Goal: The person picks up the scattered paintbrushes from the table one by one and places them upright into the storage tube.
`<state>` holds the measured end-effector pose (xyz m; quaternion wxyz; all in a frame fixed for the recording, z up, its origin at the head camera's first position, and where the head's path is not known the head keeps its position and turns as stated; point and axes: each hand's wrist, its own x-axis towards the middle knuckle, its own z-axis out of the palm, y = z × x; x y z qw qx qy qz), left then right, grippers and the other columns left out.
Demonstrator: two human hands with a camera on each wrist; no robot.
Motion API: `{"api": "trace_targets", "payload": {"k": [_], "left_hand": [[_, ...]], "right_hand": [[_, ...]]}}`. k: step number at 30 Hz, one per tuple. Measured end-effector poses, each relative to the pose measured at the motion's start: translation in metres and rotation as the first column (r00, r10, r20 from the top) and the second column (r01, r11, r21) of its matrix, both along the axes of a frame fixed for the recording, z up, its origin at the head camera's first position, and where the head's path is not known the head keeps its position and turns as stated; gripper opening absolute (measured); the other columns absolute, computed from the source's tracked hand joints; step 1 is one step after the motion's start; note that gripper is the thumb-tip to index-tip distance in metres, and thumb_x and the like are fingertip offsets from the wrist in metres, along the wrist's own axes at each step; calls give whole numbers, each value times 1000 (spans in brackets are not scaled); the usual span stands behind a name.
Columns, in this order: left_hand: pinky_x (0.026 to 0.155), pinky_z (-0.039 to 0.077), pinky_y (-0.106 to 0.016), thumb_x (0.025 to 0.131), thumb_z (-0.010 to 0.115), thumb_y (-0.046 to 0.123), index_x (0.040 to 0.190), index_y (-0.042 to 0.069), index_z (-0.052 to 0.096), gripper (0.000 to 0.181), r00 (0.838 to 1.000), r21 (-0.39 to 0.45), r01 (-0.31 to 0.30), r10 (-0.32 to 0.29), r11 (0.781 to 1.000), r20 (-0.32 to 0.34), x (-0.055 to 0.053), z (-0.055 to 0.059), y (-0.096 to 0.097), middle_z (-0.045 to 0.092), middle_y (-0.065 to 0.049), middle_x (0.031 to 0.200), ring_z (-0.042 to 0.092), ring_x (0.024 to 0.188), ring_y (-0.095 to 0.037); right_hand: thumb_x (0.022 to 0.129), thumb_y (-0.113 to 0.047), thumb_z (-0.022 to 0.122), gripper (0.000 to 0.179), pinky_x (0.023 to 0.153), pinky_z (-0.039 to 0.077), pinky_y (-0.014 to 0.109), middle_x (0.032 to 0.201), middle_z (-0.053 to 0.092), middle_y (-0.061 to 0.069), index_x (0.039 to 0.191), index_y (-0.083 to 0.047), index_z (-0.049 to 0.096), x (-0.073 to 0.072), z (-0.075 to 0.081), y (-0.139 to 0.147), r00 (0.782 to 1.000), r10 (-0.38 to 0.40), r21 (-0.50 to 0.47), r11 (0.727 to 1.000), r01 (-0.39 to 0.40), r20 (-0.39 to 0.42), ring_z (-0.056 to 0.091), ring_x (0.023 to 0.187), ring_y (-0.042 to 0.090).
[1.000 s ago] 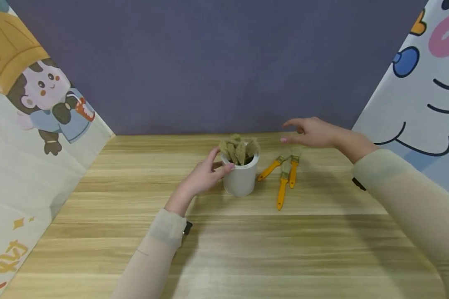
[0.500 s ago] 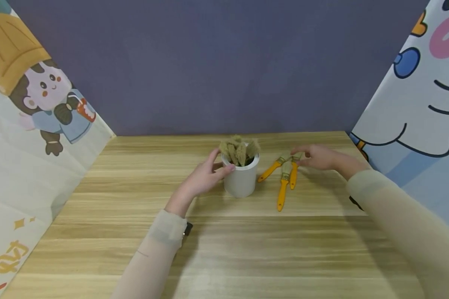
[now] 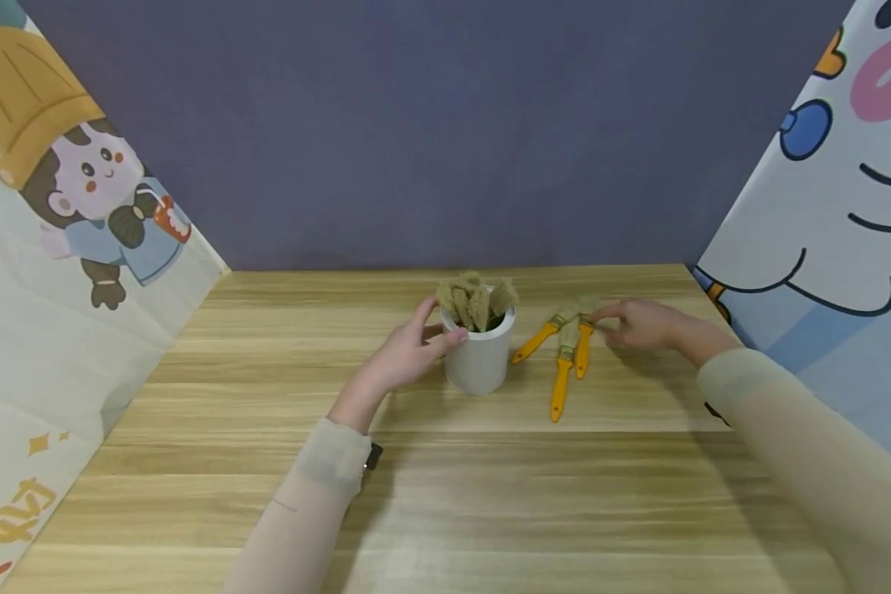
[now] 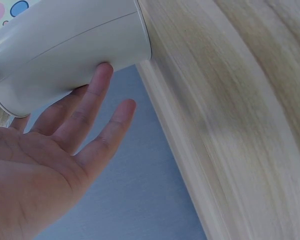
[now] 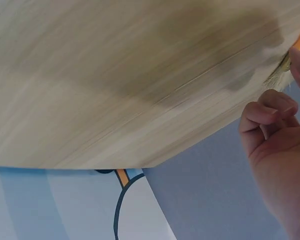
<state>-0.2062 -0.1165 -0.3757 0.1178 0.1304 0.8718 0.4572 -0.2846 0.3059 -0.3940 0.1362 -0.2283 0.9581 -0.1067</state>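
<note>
My left hand (image 3: 401,356) holds the upper left side of a white cylindrical pot (image 3: 477,363), thumb at the front of its rim. In the left wrist view some fingertips (image 4: 104,71) touch the pot's wall, and one finger stands off it. Tan bristle heads of several paintbrushes (image 3: 475,304) stick up from the pot. To its right lie three paintbrushes with orange handles, bristles pointing away. My right hand (image 3: 642,324) is at the rightmost paintbrush (image 3: 582,351), pinching it near its metal band. Its other fingers (image 5: 257,117) are curled. Part of the pinch is hidden.
The left loose paintbrush (image 3: 536,340) lies slanted beside the pot, and the middle paintbrush (image 3: 559,388) lies nearer me. Behind the wooden table (image 3: 445,511) stands a dark blue-grey panel (image 3: 445,132). Cartoon-printed sheets flank it on both sides.
My right hand has come down from above the loose paintbrushes to the rightmost one, its fingers now at the metal band. My left hand stays on the pot.
</note>
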Motion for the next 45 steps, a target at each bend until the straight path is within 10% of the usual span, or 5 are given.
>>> {"api": "trace_targets", "payload": {"k": [5,12,20,34,45], "left_hand": [[115,54,-53,99,62,68,171,32,14,94,1000,7,-8,8,1000,1,0,0,-1,44,-21,167,52,151,-34],[117,53,-52,97,61,73,172,32,10,100,1000,5,-7,7,1000,23,1,0,0,45,-18,168,52,151,-33],[116,53,-54,98,60,72,172,31,12,97,1000,-1,-1,1,1000,4,2,0,3,47,-18,166,53,150,-34],[117,53,-54,99,61,71,172,31,13,96,1000,-2,-2,2,1000,-4,1,-1,2,44,-20,167,51,151,-33],[116,53,-54,99,61,69,171,32,13,95,1000,18,8,-8,1000,5,0,0,3,42,-22,168,50,152,-34]], "right_hand": [[102,-20,72,48,105,52,70,151,57,33,149,-12,63,1,3,-1,1000,19,-1,1000,-19,-16,61,130,54],[104,-14,66,54,79,51,47,126,63,31,157,-8,53,-2,0,-6,996,45,-37,998,-42,76,57,88,28],[95,-5,74,39,107,49,73,144,60,34,133,-11,72,-3,2,3,1000,12,25,1000,-12,8,51,136,61],[89,-15,85,26,99,52,69,124,67,28,114,-12,77,11,-8,66,999,-12,-28,1000,11,-38,62,117,50],[93,-39,84,26,94,54,50,120,63,9,111,-21,78,36,14,85,989,-104,-174,977,122,109,58,116,32]]}}
